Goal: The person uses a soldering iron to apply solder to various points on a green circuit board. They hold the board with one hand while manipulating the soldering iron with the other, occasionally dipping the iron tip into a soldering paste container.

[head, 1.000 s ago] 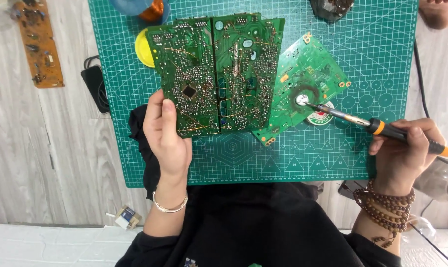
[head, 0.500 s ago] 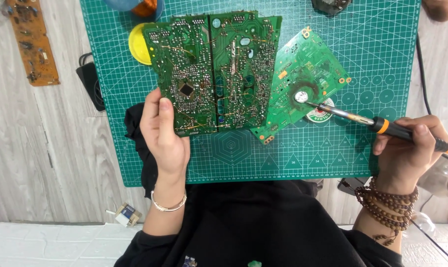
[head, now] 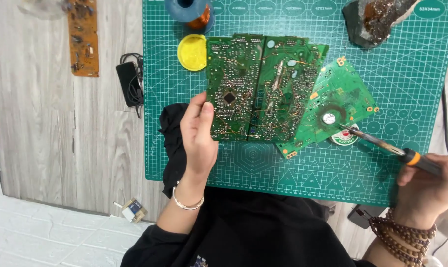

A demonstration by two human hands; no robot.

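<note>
large circuit board: green, lies solder side up near the middle of the green cutting mat, lower-left corner pinned by the left hand
left hand: fingers curled narrow on the large circuit board's lower-left edge, thumb on top, holding it steady; bracelet on the wrist
small circuit board: green, tucked under the right edge of the large circuit board, tilted, with a round silver spot in a dark ring
soldering iron: right of the large circuit board, tip just beside the silver spot; touching or not, cannot tell
right hand: lower right of the large circuit board, fingers closed on the soldering iron's handle, bead bracelets on the wrist
step: looks like working the iron at the silver spot; next move likely needs the tip held steady there, board kept still
change: iron tip stays at the same spot as half a second back, left hand keeps its grip; view sits closer
yellow lid: just left of the large circuit board's top corner
wire spool: above the large circuit board
brown board: far left on the counter
</note>
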